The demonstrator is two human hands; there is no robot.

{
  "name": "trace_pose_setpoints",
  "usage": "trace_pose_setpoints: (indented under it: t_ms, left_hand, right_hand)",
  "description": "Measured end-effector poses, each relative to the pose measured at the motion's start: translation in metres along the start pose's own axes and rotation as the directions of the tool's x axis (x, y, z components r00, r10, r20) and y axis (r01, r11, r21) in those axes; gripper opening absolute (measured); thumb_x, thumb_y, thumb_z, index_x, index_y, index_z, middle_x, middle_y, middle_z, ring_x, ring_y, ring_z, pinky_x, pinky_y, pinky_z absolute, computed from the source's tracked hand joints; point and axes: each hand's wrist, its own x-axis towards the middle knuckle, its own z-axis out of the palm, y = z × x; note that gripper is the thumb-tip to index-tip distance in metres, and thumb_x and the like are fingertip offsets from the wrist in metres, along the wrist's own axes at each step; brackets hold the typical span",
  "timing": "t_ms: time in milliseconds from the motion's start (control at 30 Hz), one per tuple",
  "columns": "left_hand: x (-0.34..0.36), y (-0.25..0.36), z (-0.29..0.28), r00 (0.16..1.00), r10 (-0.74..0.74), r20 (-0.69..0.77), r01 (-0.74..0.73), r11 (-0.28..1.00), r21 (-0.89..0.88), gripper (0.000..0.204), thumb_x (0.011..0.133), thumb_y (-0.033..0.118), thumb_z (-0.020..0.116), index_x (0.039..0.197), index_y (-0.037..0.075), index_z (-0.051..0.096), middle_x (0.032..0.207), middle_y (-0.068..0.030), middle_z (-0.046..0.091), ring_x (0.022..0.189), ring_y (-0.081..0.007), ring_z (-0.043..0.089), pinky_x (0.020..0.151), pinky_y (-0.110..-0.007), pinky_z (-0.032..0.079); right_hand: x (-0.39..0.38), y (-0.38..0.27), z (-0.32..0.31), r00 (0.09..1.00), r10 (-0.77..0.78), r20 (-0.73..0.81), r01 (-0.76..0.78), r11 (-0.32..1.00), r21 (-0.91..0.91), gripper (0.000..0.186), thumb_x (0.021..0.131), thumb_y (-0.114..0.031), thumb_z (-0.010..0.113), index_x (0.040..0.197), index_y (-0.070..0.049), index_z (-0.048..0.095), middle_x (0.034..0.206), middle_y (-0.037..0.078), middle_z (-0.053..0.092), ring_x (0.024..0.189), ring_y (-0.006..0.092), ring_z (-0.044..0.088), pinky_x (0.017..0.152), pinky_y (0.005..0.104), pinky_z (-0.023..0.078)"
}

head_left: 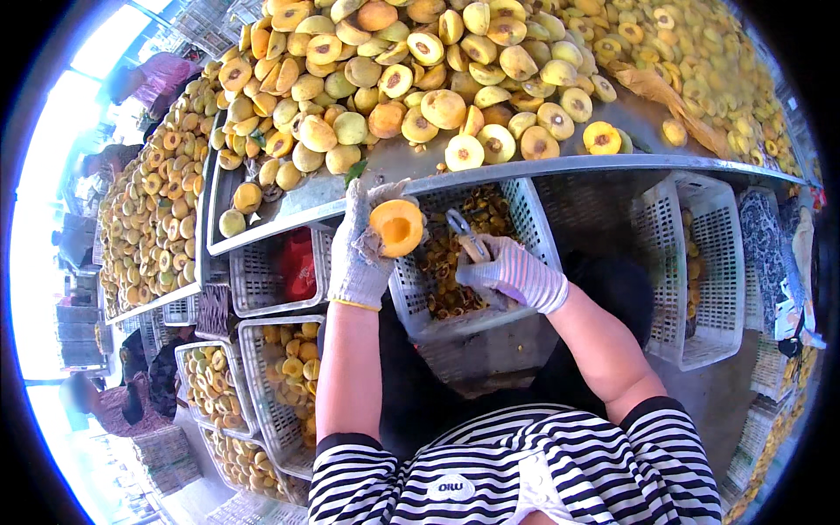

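Observation:
My left hand (354, 258), in a white knit glove, grips a yellow peach half (398, 229) by its edge. Its cut face is turned up, and a smooth hollow without a stone shows in the middle. Wrapped in a glove of the same kind, my right hand (518, 273) is closed round the wooden handle of a pitting knife (462, 227). The metal loop of this tool points up and left, apart from the peach half. Under both hands stands a white plastic crate (544, 229) holding dark peach stones and scraps (451, 284).
Beyond my hands a metal-edged table (534, 171) carries a heap of halved peaches (420, 83). More crates stand at left, some with peach halves (293, 359), one with a red bag (298, 265). Another white crate (722, 280) is at right. People work at far left.

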Motion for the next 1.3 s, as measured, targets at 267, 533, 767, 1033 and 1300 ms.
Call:
trace_pose_setpoints:
  t_ms: [267, 533, 767, 1033, 1300]
  left_hand:
    - [-0.105, 0.097, -0.119, 0.739, 0.674, -0.001, 0.369, -0.402, 0.838, 0.041, 0.090, 0.028, 0.063, 0.121, 0.002, 0.061, 0.115, -0.0131, 0.063, 0.106, -0.0214, 0.061, 0.085, -0.035, 0.050]
    - [0.034, 0.008, 0.049, 0.766, 0.494, 0.412, -0.306, -0.283, 0.909, 0.054, 0.077, 0.031, 0.074, 0.120, 0.003, 0.059, 0.111, -0.0205, 0.064, 0.104, -0.0351, 0.062, 0.090, -0.042, 0.049]
    - [0.109, -0.043, 0.102, 0.935, 0.129, 0.329, -0.254, -0.401, 0.880, 0.043, 0.076, 0.044, 0.069, 0.101, 0.010, 0.066, 0.094, -0.0184, 0.068, 0.089, -0.0345, 0.067, 0.075, -0.043, 0.053]
    - [0.039, -0.006, 0.031, 0.983, -0.022, 0.182, 0.001, 0.993, 0.117, 0.038, 0.083, 0.014, 0.068, 0.116, -0.003, 0.057, 0.102, -0.0127, 0.064, 0.093, -0.0226, 0.064, 0.083, -0.034, 0.053]
    - [0.005, 0.000, 0.014, 0.968, -0.023, 0.251, 0.083, 0.969, -0.231, 0.062, 0.098, 0.055, 0.042, 0.121, -0.002, 0.055, 0.105, -0.0182, 0.063, 0.094, -0.0356, 0.063, 0.080, -0.052, 0.055]
  right_hand:
    - [-0.018, -0.014, -0.005, 0.971, -0.043, -0.236, 0.115, 0.945, 0.305, 0.028, 0.084, -0.028, 0.071, 0.092, -0.008, 0.054, 0.061, 0.000, 0.051, 0.039, 0.0105, 0.046, 0.035, 0.0243, 0.036]
    - [-0.011, -0.006, -0.001, 0.959, -0.054, -0.279, 0.141, 0.943, 0.303, 0.030, 0.083, -0.029, 0.074, 0.094, -0.007, 0.055, 0.062, 0.002, 0.053, 0.042, 0.0112, 0.048, 0.039, 0.0257, 0.038]
    - [0.000, -0.007, -0.008, 0.899, -0.125, -0.420, 0.169, 0.983, 0.070, 0.035, 0.085, -0.034, 0.072, 0.097, -0.003, 0.058, 0.072, 0.009, 0.059, 0.064, 0.0189, 0.058, 0.062, 0.0339, 0.047]
    - [0.010, -0.010, 0.017, 0.898, -0.319, -0.304, 0.292, 0.947, -0.131, 0.034, 0.090, -0.032, 0.066, 0.105, -0.004, 0.056, 0.074, 0.012, 0.060, 0.064, 0.0245, 0.059, 0.063, 0.0369, 0.047]
    - [0.029, -0.005, 0.041, 0.904, -0.409, -0.122, 0.314, 0.830, -0.461, 0.033, 0.093, -0.029, 0.059, 0.115, -0.005, 0.057, 0.102, 0.025, 0.061, 0.093, 0.0429, 0.060, 0.077, 0.0483, 0.048]
